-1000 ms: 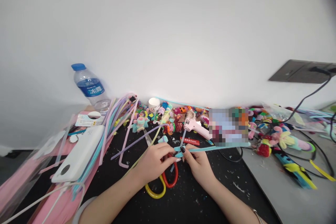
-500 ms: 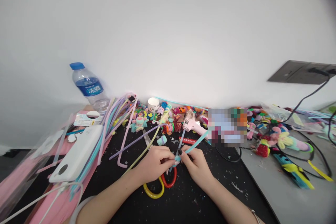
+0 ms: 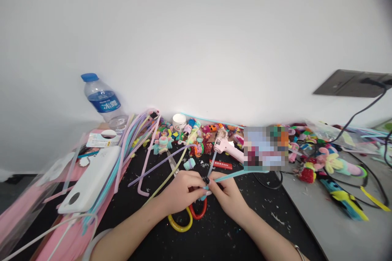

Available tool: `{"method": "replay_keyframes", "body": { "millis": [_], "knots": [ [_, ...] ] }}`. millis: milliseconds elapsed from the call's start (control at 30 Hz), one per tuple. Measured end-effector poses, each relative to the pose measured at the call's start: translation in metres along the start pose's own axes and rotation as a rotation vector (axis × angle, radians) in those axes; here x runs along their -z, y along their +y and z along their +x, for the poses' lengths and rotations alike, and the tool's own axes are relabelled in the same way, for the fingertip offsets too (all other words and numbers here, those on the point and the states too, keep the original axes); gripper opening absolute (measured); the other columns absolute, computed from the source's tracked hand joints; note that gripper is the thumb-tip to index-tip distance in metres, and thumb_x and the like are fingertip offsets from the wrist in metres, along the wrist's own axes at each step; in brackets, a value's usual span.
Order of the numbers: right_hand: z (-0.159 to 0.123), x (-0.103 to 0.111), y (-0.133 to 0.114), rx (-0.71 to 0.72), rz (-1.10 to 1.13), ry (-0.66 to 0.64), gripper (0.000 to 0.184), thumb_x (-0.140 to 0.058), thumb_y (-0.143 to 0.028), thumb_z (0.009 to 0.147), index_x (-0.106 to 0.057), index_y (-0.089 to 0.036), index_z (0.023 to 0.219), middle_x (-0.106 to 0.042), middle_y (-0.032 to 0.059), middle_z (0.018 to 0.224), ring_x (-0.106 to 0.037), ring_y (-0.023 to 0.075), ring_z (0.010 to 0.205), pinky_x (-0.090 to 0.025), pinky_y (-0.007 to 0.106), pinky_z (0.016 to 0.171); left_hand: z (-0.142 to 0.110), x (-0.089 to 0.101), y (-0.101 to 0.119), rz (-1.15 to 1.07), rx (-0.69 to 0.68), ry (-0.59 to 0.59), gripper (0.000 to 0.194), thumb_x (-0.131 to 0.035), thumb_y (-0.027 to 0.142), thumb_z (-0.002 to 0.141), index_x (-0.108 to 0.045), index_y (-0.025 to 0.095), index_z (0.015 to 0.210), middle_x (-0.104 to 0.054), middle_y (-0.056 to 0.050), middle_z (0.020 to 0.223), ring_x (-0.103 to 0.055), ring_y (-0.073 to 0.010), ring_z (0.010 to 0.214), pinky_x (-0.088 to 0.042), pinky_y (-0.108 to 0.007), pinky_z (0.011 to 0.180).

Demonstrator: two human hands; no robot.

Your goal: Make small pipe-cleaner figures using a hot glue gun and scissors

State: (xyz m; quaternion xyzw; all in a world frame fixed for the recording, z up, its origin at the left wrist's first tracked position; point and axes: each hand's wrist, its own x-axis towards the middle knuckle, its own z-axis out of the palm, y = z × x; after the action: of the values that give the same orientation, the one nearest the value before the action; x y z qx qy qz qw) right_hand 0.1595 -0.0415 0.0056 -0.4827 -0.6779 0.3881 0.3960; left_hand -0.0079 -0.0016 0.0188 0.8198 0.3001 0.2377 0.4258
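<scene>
Both of my hands meet over the black mat, fingertips pinched on a light blue pipe cleaner (image 3: 239,175). My left hand (image 3: 186,187) grips its bent end, mostly hidden by the fingers. My right hand (image 3: 225,189) pinches beside it, and the long part runs out to the right. Partly under my left hand lie scissors (image 3: 180,227) with one yellow and one red handle. A pink glue gun (image 3: 229,149) with a glue stick rests just beyond my hands. A small teal fuzzy piece (image 3: 189,164) lies behind my left hand.
At the left are a white power bank (image 3: 90,179), a bundle of pipe cleaners (image 3: 122,159) and a water bottle (image 3: 104,100). Several fuzzy figures (image 3: 162,142) line the wall. On the right are a black cable (image 3: 349,120) and a pipe-cleaner flower (image 3: 333,163).
The light blue pipe cleaner's loose part swung upward, then back down to the right. Its end between my fingers is now more bunched. Both hands stay close together.
</scene>
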Motion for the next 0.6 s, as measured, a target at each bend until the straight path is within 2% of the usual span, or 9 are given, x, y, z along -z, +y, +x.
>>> {"method": "replay_keyframes", "body": {
  "millis": [133,267,500,600],
  "knots": [
    [-0.0008,-0.0004,-0.0001,0.045,-0.026,-0.033,0.031,-0.043,-0.030,0.090,-0.053,-0.017,0.064,-0.052,-0.0004,0.062,-0.050,0.0126,0.059,-0.037,0.023,0.057,0.0009,0.0004,-0.0014,-0.011,0.025,-0.009,0.017,-0.062,0.020,0.075,-0.063,0.014,0.059,-0.054,0.000,0.065,-0.048,-0.0089,0.055,-0.034,-0.021,0.053],
    [-0.0006,-0.0004,-0.0030,0.057,-0.055,-0.023,0.024,-0.046,-0.024,0.088,-0.055,-0.017,0.066,-0.054,-0.0004,0.062,-0.050,0.0123,0.058,-0.037,0.022,0.056,0.0014,0.0008,-0.0034,-0.043,0.062,-0.014,0.020,-0.061,0.014,0.071,-0.055,0.013,0.053,-0.047,0.003,0.058,-0.045,-0.0077,0.052,-0.032,-0.020,0.050],
    [0.0002,0.0017,-0.0052,-0.022,-0.088,0.143,0.014,-0.050,-0.020,0.081,-0.055,-0.017,0.069,-0.052,-0.0007,0.059,-0.046,0.0122,0.053,-0.034,0.023,0.050,0.0012,0.0031,0.0000,-0.130,0.126,-0.029,0.018,-0.060,0.019,0.075,-0.057,0.013,0.058,-0.045,0.003,0.062,-0.041,-0.0065,0.051,-0.030,-0.020,0.048],
    [0.0018,0.0044,-0.0065,-0.055,-0.037,0.192,0.017,-0.050,-0.022,0.081,-0.052,-0.017,0.065,-0.047,-0.0023,0.057,-0.041,0.0111,0.051,-0.031,0.022,0.049,0.0013,0.0049,-0.0016,-0.184,0.123,0.038,0.021,-0.061,0.022,0.076,-0.056,0.013,0.057,-0.047,0.002,0.062,-0.043,-0.0078,0.054,-0.031,-0.021,0.050]
  ]
}}
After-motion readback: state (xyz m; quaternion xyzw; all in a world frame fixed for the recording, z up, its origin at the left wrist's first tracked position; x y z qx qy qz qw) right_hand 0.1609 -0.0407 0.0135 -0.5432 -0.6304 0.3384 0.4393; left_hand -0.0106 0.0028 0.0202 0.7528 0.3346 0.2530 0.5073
